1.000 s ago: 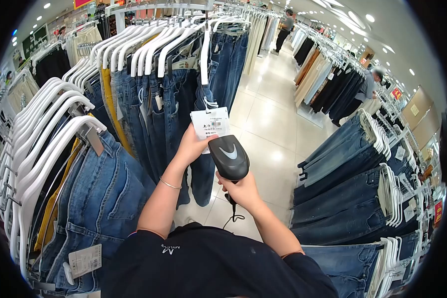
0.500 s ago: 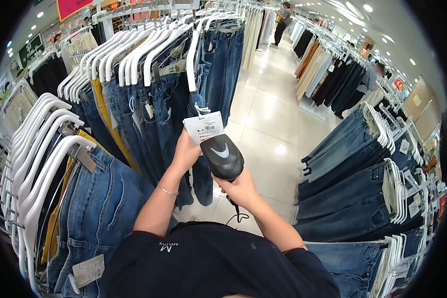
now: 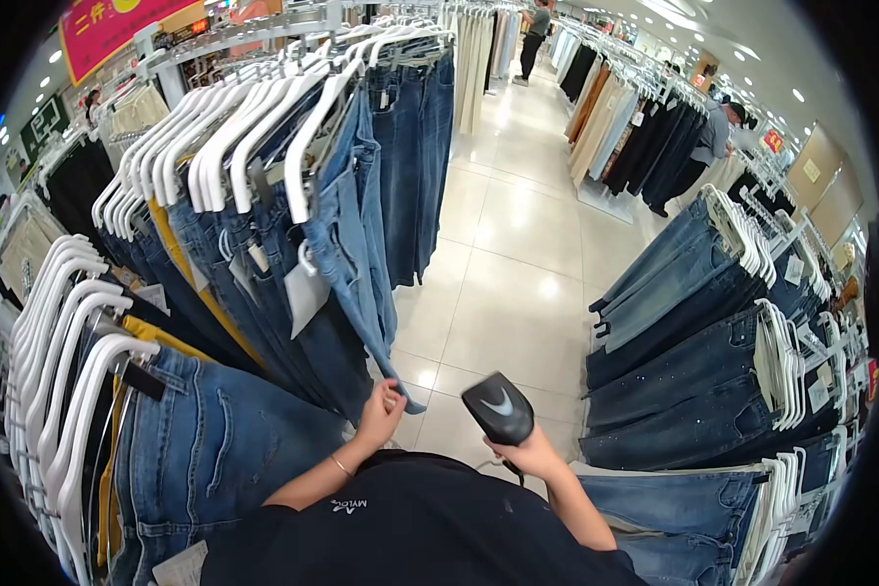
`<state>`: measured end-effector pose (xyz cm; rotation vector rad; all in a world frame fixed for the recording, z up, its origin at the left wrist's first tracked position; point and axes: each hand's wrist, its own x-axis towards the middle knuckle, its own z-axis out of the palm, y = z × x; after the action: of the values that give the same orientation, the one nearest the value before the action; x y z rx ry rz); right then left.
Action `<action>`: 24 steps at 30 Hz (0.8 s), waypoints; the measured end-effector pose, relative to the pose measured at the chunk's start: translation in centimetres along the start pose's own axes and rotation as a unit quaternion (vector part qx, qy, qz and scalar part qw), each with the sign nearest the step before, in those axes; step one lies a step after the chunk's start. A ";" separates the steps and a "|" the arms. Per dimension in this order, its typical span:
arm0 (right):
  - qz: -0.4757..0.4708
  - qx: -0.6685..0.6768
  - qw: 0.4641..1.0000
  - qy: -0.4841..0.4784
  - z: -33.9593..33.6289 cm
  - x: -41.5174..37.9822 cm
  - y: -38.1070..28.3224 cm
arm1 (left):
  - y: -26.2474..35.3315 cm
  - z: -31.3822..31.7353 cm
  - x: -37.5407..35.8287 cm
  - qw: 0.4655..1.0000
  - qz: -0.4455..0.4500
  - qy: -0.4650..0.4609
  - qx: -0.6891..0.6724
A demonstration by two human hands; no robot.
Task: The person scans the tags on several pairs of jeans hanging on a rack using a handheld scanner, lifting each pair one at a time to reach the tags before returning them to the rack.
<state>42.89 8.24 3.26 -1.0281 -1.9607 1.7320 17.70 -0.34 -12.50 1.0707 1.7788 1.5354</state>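
My right hand (image 3: 529, 451) is wrapped round the handle of a black barcode scanner (image 3: 499, 410) with a grey curved mark on its head. A cord shows below that hand. My left hand (image 3: 381, 412), a bracelet on its wrist, is empty, its fingers loosely bent and slightly apart. Its fingertips overlap the lower leg of a pair of blue jeans (image 3: 354, 230) in this view. Those jeans hang from a white hanger (image 3: 313, 146) at the end of the left rack. A white price tag (image 3: 308, 298) dangles beside them, turned so that no print shows.
Closer on the left, more blue jeans (image 3: 234, 420) hang on white hangers. Dark jeans (image 3: 669, 391) line the right side. Between them runs a pale tiled aisle (image 3: 503, 254). One person (image 3: 713, 146) stands by the far right rack, another (image 3: 533, 39) at the aisle's far end.
My left hand has let go of the price tag and dropped toward me. The scanner has moved down and right, away from the tag. The jeans and tag now hang farther left in view.
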 end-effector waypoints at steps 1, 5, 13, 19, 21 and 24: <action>0.040 0.013 0.999 0.011 -0.5 -1.0 1.0 | -0.7 0.4 -0.6 1.000 -0.020 -0.023 0.003; 0.097 0.082 0.990 0.055 -2.1 -3.0 3.7 | -0.6 1.3 2.1 0.998 -0.028 -0.048 0.017; 0.085 0.076 0.993 0.030 -3.8 4.3 2.3 | 1.7 1.6 13.6 0.985 0.052 -0.029 0.159; 0.006 -0.010 0.999 0.031 -7.0 13.5 0.9 | -13.8 -1.1 15.0 0.866 -0.207 -0.106 0.443; 0.027 -0.011 0.999 0.039 -9.6 16.0 0.9 | -17.2 -1.6 14.7 0.816 -0.316 -0.159 0.457; 0.065 0.006 0.998 0.025 -13.9 19.0 -0.4 | -20.5 -0.4 17.0 0.739 -0.399 -0.319 0.439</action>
<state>39.04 31.46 2.52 -1.2084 -1.8886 1.7632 4.04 13.14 -30.92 0.8195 1.9896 -0.2597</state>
